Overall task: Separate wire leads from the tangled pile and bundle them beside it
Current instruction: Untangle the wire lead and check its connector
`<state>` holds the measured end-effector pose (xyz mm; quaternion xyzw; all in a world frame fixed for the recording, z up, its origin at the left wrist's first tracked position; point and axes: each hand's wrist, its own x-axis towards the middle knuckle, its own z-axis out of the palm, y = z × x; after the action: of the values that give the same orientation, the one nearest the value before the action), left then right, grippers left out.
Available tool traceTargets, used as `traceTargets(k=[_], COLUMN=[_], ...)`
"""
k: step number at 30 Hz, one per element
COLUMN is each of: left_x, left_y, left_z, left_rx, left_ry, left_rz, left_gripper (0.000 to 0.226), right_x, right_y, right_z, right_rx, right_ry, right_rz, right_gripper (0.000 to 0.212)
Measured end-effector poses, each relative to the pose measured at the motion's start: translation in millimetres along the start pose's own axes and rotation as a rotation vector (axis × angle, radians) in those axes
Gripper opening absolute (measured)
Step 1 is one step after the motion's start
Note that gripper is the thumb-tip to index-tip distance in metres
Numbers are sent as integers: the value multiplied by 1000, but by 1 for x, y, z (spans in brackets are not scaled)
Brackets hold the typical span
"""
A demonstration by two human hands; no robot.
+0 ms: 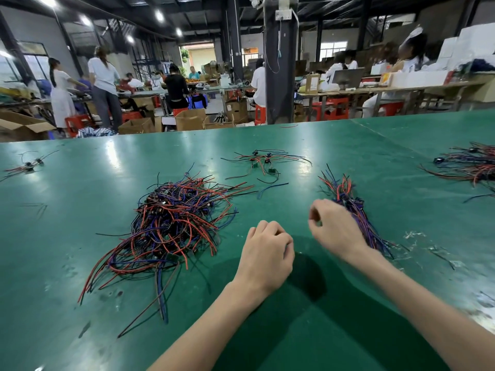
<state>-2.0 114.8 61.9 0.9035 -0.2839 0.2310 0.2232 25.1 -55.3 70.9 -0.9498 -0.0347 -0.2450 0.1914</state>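
A tangled pile of red, blue and black wire leads (174, 226) lies on the green table, left of centre. A straighter bundle of leads (345, 194) lies to the right of it. My left hand (265, 255) hovers between pile and bundle, fingers curled, holding nothing that I can see. My right hand (334, 228) sits over the near end of the bundle with fingers loosely curled; its image is blurred and I see no wire pinched in it.
The green table (80, 183) carries a small scatter of leads (262, 162) at the back, another small cluster (29, 164) far left and a larger heap (471, 164) at the right edge. Beyond the far edge, people work at benches among cardboard boxes.
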Motion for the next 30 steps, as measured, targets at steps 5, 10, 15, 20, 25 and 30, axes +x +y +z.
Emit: traceTargets(k=[5, 10, 15, 20, 25, 30], left_x=[7, 22, 23, 22, 27, 20], left_y=[-8, -41, -77, -85, -102, -137], left_z=[-10, -33, -44, -45, -66, -82], left_rx=[181, 504, 337, 296, 345, 310], left_ry=[38, -99, -259, -149, 119, 17], left_rz=[-95, -448, -708, -702, -682, -896], left_gripper=[25, 34, 34, 25, 40, 56], right_x=[-18, -19, -19, -19, -18, -18], right_y=[-23, -23, -24, -24, -23, -23], right_z=[27, 28, 29, 27, 27, 29], right_rx=[-23, -27, -18, -4, 16, 29], right_ry=[-101, -102, -108, -123, -129, -129], right_rz=[-108, -146, -165, -157, -162, -183], right_gripper=[5, 7, 8, 9, 8, 9])
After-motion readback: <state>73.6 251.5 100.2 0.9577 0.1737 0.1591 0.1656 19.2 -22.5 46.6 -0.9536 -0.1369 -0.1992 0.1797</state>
